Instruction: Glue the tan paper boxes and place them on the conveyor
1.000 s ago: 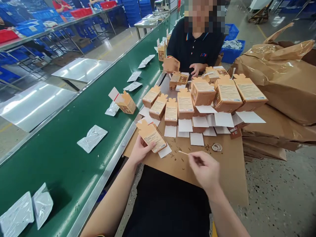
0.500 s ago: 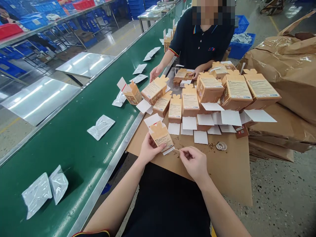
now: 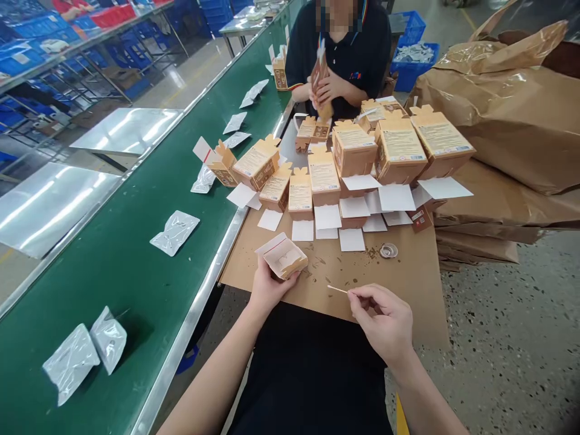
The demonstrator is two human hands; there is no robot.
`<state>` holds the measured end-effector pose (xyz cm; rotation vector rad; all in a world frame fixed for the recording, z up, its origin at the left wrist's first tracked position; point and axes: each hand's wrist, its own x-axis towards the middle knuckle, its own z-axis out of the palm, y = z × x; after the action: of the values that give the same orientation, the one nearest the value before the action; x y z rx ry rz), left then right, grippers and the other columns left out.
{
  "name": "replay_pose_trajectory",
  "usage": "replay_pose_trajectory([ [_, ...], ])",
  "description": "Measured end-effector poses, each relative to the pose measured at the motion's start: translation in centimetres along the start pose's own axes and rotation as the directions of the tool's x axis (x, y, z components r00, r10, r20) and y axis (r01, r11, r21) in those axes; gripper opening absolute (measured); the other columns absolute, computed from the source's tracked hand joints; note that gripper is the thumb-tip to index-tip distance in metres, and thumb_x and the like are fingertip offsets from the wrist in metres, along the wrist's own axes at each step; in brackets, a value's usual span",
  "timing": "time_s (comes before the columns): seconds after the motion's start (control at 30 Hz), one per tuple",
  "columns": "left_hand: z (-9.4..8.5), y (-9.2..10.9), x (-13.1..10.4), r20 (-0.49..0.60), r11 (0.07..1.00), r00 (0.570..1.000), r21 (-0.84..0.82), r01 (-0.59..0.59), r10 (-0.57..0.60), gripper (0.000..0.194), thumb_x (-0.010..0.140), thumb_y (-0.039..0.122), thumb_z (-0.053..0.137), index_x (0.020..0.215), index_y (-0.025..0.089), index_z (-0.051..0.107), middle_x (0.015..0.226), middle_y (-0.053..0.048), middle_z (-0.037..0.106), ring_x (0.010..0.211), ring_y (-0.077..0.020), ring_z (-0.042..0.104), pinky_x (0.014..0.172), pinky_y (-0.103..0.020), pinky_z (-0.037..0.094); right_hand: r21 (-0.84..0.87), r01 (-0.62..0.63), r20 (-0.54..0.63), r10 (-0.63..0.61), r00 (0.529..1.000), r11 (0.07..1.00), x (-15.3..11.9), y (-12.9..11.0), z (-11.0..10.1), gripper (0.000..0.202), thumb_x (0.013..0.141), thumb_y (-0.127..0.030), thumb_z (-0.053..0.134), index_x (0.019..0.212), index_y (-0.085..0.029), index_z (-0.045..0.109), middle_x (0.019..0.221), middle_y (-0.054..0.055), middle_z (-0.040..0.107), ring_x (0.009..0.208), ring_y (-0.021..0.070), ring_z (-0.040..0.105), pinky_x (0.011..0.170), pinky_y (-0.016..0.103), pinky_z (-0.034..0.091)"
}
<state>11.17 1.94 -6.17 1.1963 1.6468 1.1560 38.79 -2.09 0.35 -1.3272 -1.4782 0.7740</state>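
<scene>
My left hand (image 3: pixel 270 287) is wrapped round a small carton (image 3: pixel 285 257), whose open top with a raised flap is tilted toward me. In my right hand (image 3: pixel 383 314), between thumb and fingertips, is a thin cotton swab (image 3: pixel 338 289) pointing left, apart from the carton. Both hands are over the near edge of a brown cardboard-covered table (image 3: pixel 317 293). A small clear round dish (image 3: pixel 388 251) lies on it beside dark specks. Beyond my hands stand several brown printed cartons (image 3: pixel 324 175) with white flaps hanging open toward me.
On the left runs a green conveyor belt (image 3: pixel 149 290) carrying silver pouches (image 3: pixel 175 232) and an open carton (image 3: pixel 223 166). Across the table a co-worker (image 3: pixel 338 66) holds a brown object. Large brown paper-wrapped bundles (image 3: pixel 493 133) stand at the right, near blue crates (image 3: pixel 414 57).
The carton in my left hand has tipped so its open inside faces me. My right hand, with the swab, has moved right, away from it. The co-worker's hands have lifted a brown object.
</scene>
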Motion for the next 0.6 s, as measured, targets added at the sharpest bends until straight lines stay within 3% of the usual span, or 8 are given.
replay_pose_trajectory([
  [0.1,-1.7,0.0,0.0,-0.079,0.993,0.997,0.122,0.008,0.002,0.083,0.071,0.049,0.106,0.137,0.028,0.061,0.129,-0.015,0.083,0.127,-0.0435,0.083,0.104,-0.055,0.071,-0.008,-0.013,-0.027,0.013,1.000,1.000,-0.4,0.3,-0.9,0.023,0.107,-0.031,0.078,0.085,-0.026,0.084,0.073,0.002,0.076,0.059,0.0171,0.070,0.056,0.027,0.061],
  [0.2,-5.8,-0.7,0.9,-0.253,0.965,0.967,0.260,0.027,0.041,0.083,0.066,0.049,0.107,0.133,0.028,0.062,0.131,-0.016,0.081,0.130,-0.0478,0.081,0.108,-0.060,0.069,-0.027,-0.023,-0.074,0.021,0.997,0.999,-0.8,0.7,-2.3,0.025,0.107,-0.039,0.082,0.087,-0.026,0.087,0.073,0.003,0.076,0.057,0.0173,0.069,0.055,0.028,0.062],
  [0.3,-11.0,-1.7,2.4,-0.462,0.945,0.886,0.308,0.106,0.051,0.085,0.063,0.050,0.107,0.129,0.030,0.059,0.129,-0.014,0.080,0.131,-0.0505,0.080,0.111,-0.068,0.067,-0.026,-0.025,-0.092,0.023,0.996,0.999,-1.0,1.0,-3.3,0.028,0.106,-0.045,0.085,0.087,-0.025,0.088,0.073,0.004,0.077,0.055,0.0174,0.069,0.053,0.027,0.062],
  [0.4,-15.3,-2.5,4.1,-0.615,0.961,0.788,0.211,0.181,-0.013,0.085,0.066,0.045,0.105,0.132,0.031,0.054,0.134,-0.012,0.080,0.133,-0.0465,0.079,0.118,-0.070,0.064,-0.028,-0.004,-0.098,0.001,0.995,1.000,-0.8,1.3,-3.5,0.026,0.106,-0.043,0.087,0.088,-0.025,0.088,0.071,0.004,0.076,0.054,0.0169,0.068,0.051,0.026,0.062],
  [0.5,-17.9,-2.6,5.9,-0.654,0.954,0.750,0.153,0.259,-0.099,0.087,0.066,0.038,0.103,0.136,0.029,0.052,0.139,-0.013,0.079,0.139,-0.0439,0.078,0.125,-0.067,0.061,-0.036,0.016,-0.085,-0.019,0.996,0.999,-0.3,1.5,-3.2,0.024,0.106,-0.041,0.087,0.089,-0.025,0.089,0.070,0.004,0.075,0.055,0.0170,0.068,0.051,0.026,0.063],
  [0.6,-19.4,-2.2,7.3,-0.646,0.939,0.749,0.144,0.311,-0.149,0.089,0.064,0.035,0.104,0.136,0.027,0.053,0.142,-0.015,0.078,0.145,-0.0445,0.075,0.129,-0.065,0.059,-0.062,0.003,-0.100,-0.010,0.995,0.998,0.3,1.8,-3.4,0.027,0.105,-0.045,0.088,0.088,-0.024,0.089,0.072,0.005,0.077,0.055,0.0174,0.069,0.051,0.026,0.063],
])
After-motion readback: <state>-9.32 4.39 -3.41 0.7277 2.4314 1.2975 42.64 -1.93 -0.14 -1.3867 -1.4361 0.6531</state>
